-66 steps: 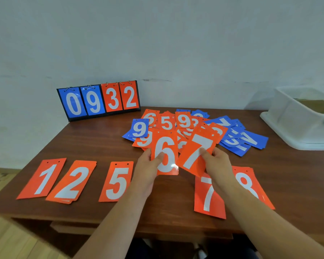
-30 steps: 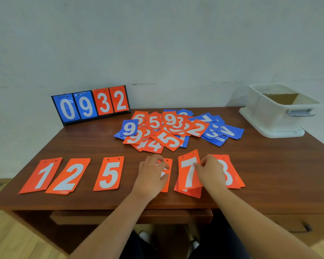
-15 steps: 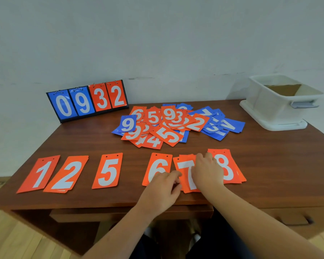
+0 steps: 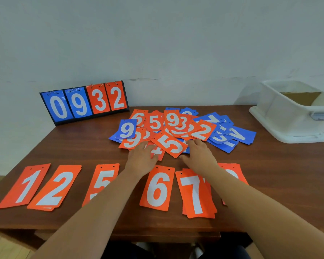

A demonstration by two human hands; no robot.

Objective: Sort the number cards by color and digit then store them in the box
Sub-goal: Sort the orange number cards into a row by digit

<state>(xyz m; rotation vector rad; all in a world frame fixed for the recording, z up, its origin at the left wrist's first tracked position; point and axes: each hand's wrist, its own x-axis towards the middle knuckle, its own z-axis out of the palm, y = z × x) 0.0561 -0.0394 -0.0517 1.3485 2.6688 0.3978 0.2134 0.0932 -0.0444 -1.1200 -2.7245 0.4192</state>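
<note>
**While the pile waits, both hands go in**

Because most cards are unsorted, the risks lie in how the heap is disturbed. The brown table carries everything. The white box sits at its far right corner, well apart from the hands, with no number card visible inside. A flip scoreboard stands at the back left. The mixed pile of orange and blue cards fills the middle.

Along the near edge runs the sorted orange row: 1 card, 2 stack, 5 card, 6 card, 7 stack, and an 8 card half hidden by the right forearm.

An orange 5 lies on top at the pile's near side, between the hands. The left hand rests at the pile's edge, fingers loosely extended, thumb by an orange 4. The right hand has its fingers stretched flat onto the cards beside that 5. Neither hand visibly holds a card.

Likely trouble:

- The glossy cards overlap, so pulling one may drag neighbours or a blue card along.
- Both forearms cross the sorted row, so drawing back low could sweep the 5 card or 8 card askew or off the edge.
- A 6 and a 9 could be confused if the punched holes are ignored.
</note>
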